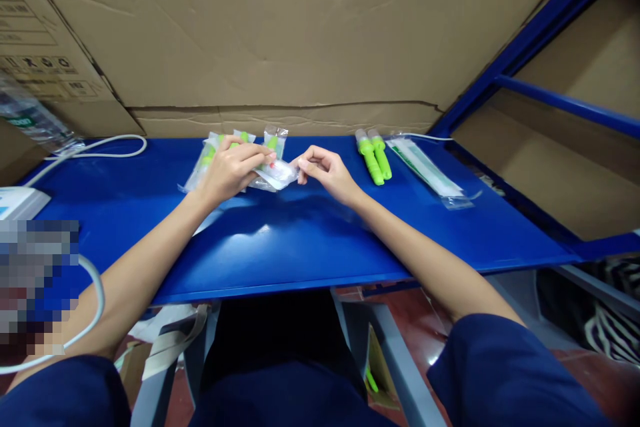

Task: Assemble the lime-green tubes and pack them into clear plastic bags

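My left hand (234,165) is closed on a small clear plastic bag (281,175) with something whitish and a red spot in it; its exact content I cannot make out. At the bag's right end, the thumb and fingers of my right hand (327,172) pinch the plastic. Several bright green pieces in clear bags (204,159) lie around and partly under my left hand. Just behind the held bag is another bagged green piece (273,141). To the right of my right hand, two lime-green, handle-shaped pieces with clear tips (373,159) lie side by side.
A long clear packet with green print (427,168) lies at the right of the blue table (300,247). Cardboard (310,40) stands along the back. A white cable (113,147) loops on the left near a white device (23,202) and a plastic bottle (35,113).
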`<state>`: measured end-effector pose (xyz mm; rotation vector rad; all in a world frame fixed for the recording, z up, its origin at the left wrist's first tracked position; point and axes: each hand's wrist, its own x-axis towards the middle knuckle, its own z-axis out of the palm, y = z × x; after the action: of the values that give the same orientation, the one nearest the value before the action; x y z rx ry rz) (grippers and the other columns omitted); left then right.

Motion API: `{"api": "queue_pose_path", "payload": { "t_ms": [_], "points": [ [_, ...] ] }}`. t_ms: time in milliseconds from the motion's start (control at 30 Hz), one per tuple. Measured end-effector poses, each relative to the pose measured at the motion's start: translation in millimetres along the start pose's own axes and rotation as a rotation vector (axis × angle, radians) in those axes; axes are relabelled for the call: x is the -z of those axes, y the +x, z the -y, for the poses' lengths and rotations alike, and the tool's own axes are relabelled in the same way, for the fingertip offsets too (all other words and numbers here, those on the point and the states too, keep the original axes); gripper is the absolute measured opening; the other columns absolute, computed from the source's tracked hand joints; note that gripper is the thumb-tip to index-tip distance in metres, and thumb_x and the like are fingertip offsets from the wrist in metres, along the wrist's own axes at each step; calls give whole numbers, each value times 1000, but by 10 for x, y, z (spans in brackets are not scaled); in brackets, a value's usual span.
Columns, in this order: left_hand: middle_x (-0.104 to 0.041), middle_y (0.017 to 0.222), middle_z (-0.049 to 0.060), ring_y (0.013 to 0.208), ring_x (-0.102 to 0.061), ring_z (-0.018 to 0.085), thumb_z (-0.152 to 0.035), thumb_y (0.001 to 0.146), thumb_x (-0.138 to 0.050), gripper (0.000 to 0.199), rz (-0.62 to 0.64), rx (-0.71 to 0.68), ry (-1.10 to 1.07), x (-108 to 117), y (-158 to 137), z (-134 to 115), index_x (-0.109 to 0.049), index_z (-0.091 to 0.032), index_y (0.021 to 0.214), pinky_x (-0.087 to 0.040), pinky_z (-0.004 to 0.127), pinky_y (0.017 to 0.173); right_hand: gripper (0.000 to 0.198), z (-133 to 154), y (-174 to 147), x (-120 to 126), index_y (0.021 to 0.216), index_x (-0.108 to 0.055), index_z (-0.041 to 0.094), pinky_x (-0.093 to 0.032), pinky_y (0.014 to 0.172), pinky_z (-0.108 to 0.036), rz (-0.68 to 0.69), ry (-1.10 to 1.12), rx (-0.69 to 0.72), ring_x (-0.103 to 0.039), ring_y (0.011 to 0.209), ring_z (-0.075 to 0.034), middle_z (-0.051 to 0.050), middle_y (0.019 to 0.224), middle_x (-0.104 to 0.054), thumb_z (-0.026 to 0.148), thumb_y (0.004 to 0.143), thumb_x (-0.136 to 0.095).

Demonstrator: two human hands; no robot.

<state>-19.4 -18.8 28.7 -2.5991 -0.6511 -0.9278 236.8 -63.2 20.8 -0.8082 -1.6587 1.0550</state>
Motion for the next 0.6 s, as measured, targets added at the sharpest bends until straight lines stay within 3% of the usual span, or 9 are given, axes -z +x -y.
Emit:
{"api": "queue_pose_path", "payload": {
  "t_ms": [167, 300, 433, 600],
  "points": [
    [-81, 110, 6, 102, -75, 19, -19, 105, -45, 29, -35, -31, 42, -11, 7, -43, -74, -23, 105, -47, 40, 90, 54, -53, 14, -29, 82, -59, 20, -58, 65, -26, 17, 78, -84, -65, 65, -12, -1, 78, -70, 69, 77, -82],
    [-79, 109, 7, 104, -74, 20, -17, 106, -44, 32, -48, -68, 58, -43, -8, -45, -75, -24, 109, -49, 40, 91, 45, -80, 20, -68, 78, -53, 20, -61, 64, -25, 19, 147, -171, -70, 67, -12, -1, 79, -71, 55, 83, -82],
    [-77, 118, 8, 108, -71, 21, -24, 108, -49, 29, -47, -80, 17, -91, -23, -43, -74, -31, 121, -50, 43, 98, 36, -83, 27, -73, 77, -49, 21, -62, 62, -24, -25, 159, -206, -71, 60, -12, 2, 71, -69, 40, 89, -77],
    [-75, 128, 9, 114, -71, 20, -23, 109, -45, 31, -38, -164, 78, -103, -33, -48, -72, -32, 123, -52, 41, 96, 27, -109, 36, -69, 78, -50, 21, -60, 56, -22, -86, 133, -246, -69, 53, -11, 4, 62, -67, 29, 90, -72]
  ]
}}
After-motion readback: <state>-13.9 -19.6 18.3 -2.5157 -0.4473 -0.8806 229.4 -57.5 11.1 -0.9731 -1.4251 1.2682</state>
